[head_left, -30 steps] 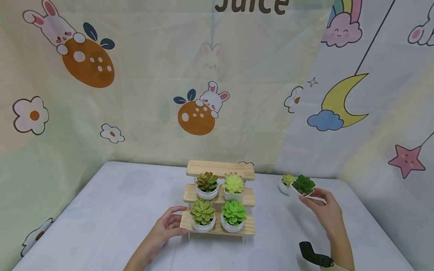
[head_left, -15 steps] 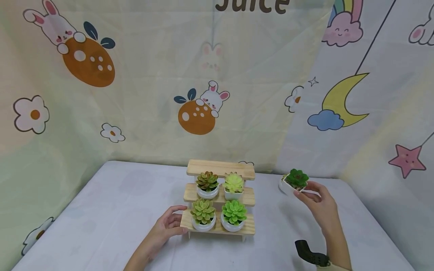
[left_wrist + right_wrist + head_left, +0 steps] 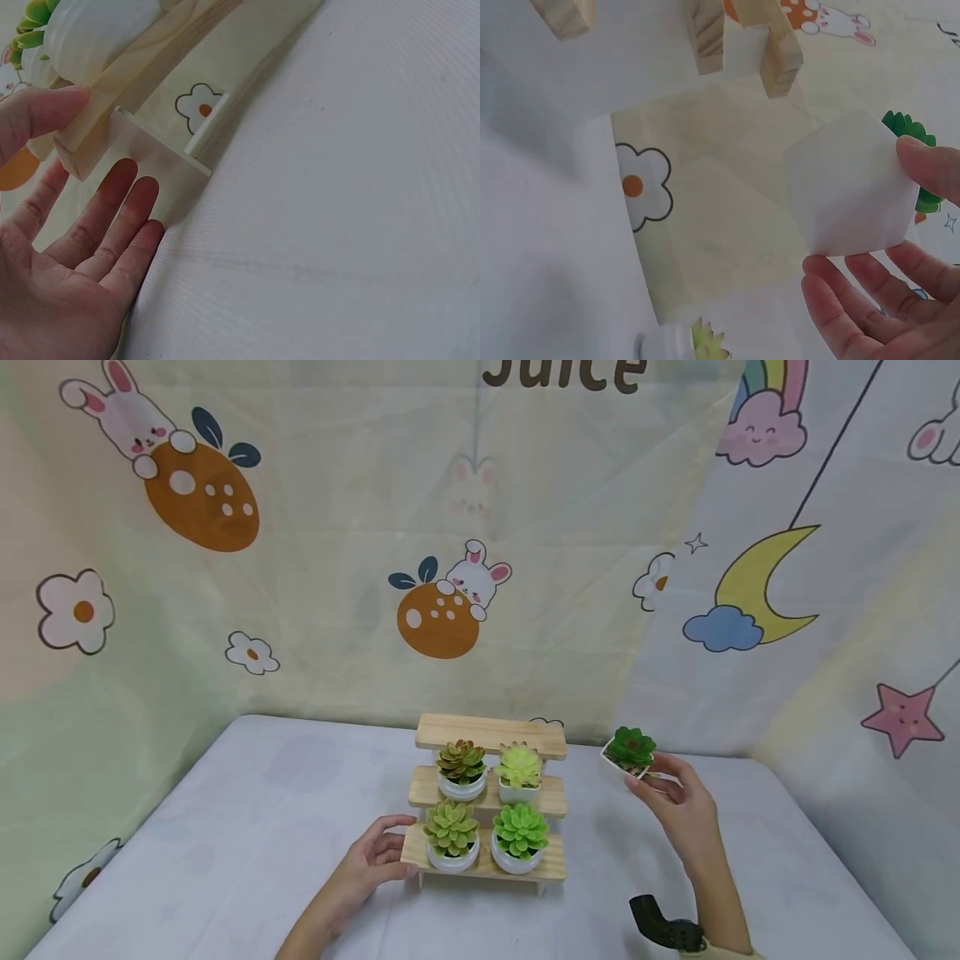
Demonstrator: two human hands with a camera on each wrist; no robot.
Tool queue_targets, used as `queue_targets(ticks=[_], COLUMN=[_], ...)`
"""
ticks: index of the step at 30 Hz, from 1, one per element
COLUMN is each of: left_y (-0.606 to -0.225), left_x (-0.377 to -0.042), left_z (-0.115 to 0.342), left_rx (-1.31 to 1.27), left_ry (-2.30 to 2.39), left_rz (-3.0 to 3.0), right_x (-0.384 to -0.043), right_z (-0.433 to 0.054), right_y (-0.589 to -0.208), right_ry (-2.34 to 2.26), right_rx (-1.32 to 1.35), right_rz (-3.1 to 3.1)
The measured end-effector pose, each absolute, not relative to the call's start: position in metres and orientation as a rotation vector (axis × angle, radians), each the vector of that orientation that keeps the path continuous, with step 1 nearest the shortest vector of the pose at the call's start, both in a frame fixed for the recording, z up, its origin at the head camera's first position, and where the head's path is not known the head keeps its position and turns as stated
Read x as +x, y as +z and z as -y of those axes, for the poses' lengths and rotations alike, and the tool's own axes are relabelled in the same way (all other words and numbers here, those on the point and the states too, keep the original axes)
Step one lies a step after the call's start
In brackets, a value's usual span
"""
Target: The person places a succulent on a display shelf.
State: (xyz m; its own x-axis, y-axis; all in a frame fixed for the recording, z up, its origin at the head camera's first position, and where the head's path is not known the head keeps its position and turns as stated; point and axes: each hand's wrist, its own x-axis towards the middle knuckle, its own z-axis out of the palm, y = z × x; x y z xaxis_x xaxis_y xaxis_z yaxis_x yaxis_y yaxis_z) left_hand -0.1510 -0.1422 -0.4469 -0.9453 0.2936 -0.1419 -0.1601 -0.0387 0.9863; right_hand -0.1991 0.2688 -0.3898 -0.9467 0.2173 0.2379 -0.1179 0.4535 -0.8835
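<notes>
In the head view my right hand (image 3: pixel 678 802) pinches a small potted succulent (image 3: pixel 632 747), dark green in a square white pot, held up right of a three-tier wooden stand (image 3: pixel 517 732). The right wrist view shows the thumb on one side of the white pot (image 3: pixel 847 187) and fingers on the other. My left hand (image 3: pixel 371 860) grips the left end of the stand's lowest board, thumb on its front and index finger behind. Potted succulents stand on the tiers: brownish (image 3: pixel 462 763) and pale green (image 3: pixel 518 766) in the middle, olive (image 3: pixel 451 828) and bright green (image 3: pixel 521 832) below.
The top board holds no pot. Another succulent (image 3: pixel 709 341) in a white pot stands on the table, mostly hidden behind my right hand in the head view. A white cloth (image 3: pixel 247 827) covers the table, with a printed curtain (image 3: pixel 330 568) behind it. A black curved device (image 3: pixel 663 927) sits at my right wrist.
My right hand has carried the dark green succulent leftward and slightly up, towards the stand, past the pot on the table. My left hand stays on the stand.
</notes>
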Motion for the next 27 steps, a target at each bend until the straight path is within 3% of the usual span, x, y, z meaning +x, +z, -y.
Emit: queue_targets(ticks=[10, 17, 25, 27], left_y=[-0.446, -0.446, -0.447, -0.447], left_x=[-0.150, -0.150, -0.151, -0.151], left_z=[0.142, 0.141, 0.143, 0.143], left_rx=[0.158, 0.150, 0.128, 0.135], left_ry=[2.073, 2.067, 2.061, 2.060], left_rz=[-1.915, -1.934, -1.941, -1.941], right_x=[-0.246, -0.234, -0.253, -0.245], right_z=[-0.284, -0.258, -0.258, -0.252], right_y=[-0.463, -0.445, -0.469, -0.459], right_ry=[1.357, 1.488, 1.325, 1.394], right_rx=[-0.050, 0.123, 0.028, 0.073], right_rz=[2.302, 2.151, 2.173, 2.139])
